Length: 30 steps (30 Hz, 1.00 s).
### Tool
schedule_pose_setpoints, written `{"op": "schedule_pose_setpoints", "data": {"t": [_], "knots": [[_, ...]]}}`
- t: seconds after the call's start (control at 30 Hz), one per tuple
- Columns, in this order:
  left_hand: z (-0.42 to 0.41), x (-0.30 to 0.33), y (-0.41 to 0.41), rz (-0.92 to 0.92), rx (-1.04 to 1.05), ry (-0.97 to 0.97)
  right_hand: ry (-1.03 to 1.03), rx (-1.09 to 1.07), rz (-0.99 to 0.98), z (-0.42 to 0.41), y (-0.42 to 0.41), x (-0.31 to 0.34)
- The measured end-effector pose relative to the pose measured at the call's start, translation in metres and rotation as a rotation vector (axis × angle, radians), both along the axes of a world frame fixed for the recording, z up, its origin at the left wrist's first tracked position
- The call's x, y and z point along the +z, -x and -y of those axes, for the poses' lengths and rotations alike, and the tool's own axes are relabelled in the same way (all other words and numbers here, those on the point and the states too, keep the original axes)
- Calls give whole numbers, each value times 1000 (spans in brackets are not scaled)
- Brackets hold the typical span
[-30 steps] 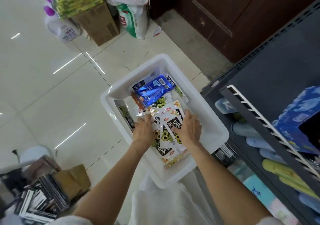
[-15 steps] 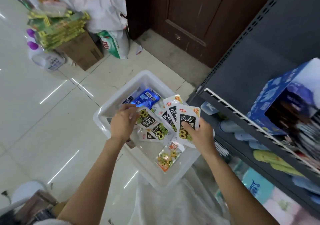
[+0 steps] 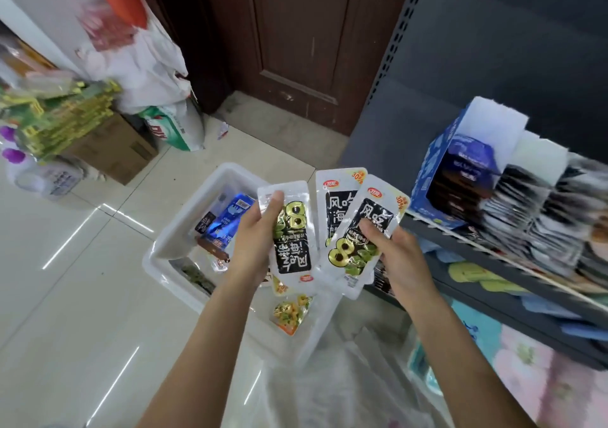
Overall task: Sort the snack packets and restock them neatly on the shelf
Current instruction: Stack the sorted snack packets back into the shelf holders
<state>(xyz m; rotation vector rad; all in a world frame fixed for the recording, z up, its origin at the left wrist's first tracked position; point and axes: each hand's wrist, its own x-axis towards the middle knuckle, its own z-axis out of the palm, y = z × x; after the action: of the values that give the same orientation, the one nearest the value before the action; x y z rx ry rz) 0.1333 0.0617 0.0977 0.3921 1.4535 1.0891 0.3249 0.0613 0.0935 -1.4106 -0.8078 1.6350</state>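
My left hand [image 3: 255,243] grips one white-and-black snack packet [image 3: 292,240], held upside down above the white bin [image 3: 184,217]. My right hand [image 3: 399,256] holds two matching packets [image 3: 365,230] fanned out, just left of the shelf [image 3: 493,256]. A blue packet [image 3: 230,220] and a yellow-green packet [image 3: 289,312] lie in the bin. On the shelf stands a blue display box [image 3: 454,171] beside rows of dark packets [image 3: 539,223].
A cardboard box [image 3: 115,151] topped with green-yellow packs, purple-capped bottles [image 3: 42,174] and white bags [image 3: 148,75] stand at the back left. A brown door [image 3: 296,39] is behind the bin. Lower shelves hold pastel goods [image 3: 487,279]. White cloth [image 3: 345,388] lies below the bin.
Both hands have risen out of the bin with the packets and moved toward the shelf. The view has tilted up and right, and the shelf looks closer.
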Motion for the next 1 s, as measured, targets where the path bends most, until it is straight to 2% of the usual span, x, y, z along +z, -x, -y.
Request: {"op": "schedule_pose_setpoints", "data": {"t": [0.17, 0.27, 0.37, 0.53, 0.7, 1.0], "knots": [[-3, 17, -67, 153, -138, -45, -23, -18, 92, 11, -43, 9], [0, 29, -104, 45, -268, -191, -66, -28, 157, 18, -73, 15], [5, 38, -139, -40, -252, -258, -129, -51, 251, 26, -110, 22], [10, 47, -189, -102, -177, -290, -169, -369, 270, 37, -196, 49], [10, 59, -225, -138, -145, -364, -337, -357, 462, 30, -269, 80], [-20, 70, -246, -225, -149, -409, -539, -584, 338, -47, -288, 94]]}}
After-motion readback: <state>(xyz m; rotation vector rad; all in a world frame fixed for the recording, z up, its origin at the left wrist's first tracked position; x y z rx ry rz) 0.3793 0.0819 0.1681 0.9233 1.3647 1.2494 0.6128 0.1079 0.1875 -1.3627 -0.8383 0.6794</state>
